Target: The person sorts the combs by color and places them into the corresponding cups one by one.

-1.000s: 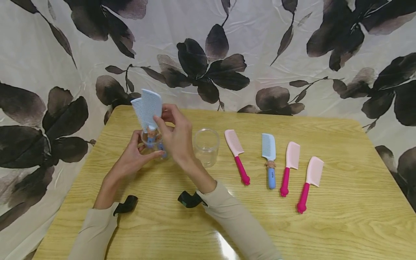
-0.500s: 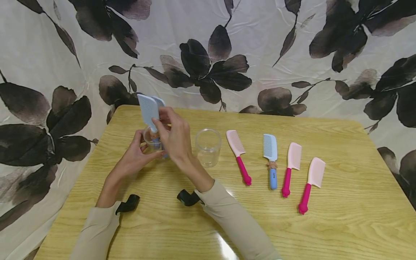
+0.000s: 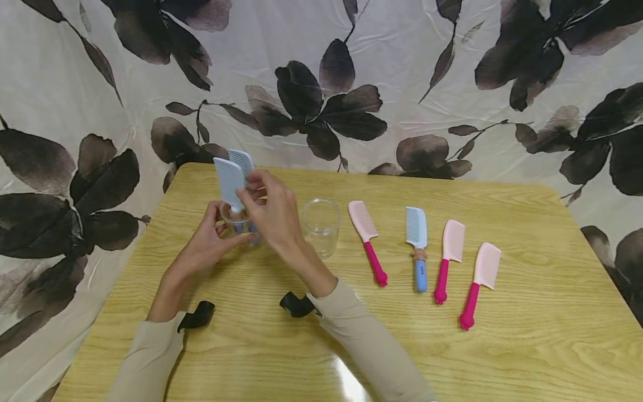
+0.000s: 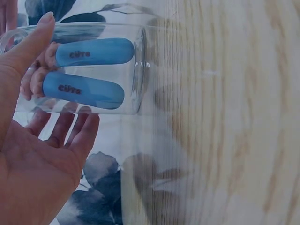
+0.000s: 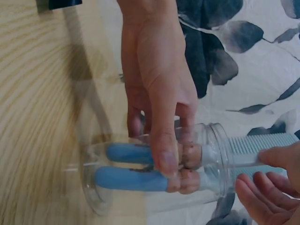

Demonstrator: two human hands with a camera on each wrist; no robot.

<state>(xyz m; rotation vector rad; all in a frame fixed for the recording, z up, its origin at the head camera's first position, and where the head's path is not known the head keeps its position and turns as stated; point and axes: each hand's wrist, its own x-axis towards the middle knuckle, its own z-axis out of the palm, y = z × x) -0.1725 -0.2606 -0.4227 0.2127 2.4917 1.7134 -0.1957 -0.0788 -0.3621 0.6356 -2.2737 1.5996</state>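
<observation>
My left hand (image 3: 206, 243) grips a clear jar (image 4: 138, 70) at the table's left, its thumb in front and fingers around the far side. Two light-blue combs (image 3: 228, 181) stand in the jar with their toothed heads above the rim. Their blue handles (image 4: 84, 89), marked "CUTE", show through the wall in the left wrist view, each below a small brown figure. My right hand (image 3: 276, 218) is at the comb heads, thumb tip on a comb's edge and fingers bent close by, pinching it just above the rim.
A second clear jar (image 3: 321, 229) stands to the right of the hands. Further right on the wooden table (image 3: 542, 335) lie several combs: a blue comb (image 3: 416, 226) and pink combs (image 3: 454, 240) with magenta handles. A floral cloth (image 3: 427, 67) hangs behind.
The comb at my right hand has turned, then sunk lower into the jar, so both heads now stand side by side. My left hand has kept its hold on the jar.
</observation>
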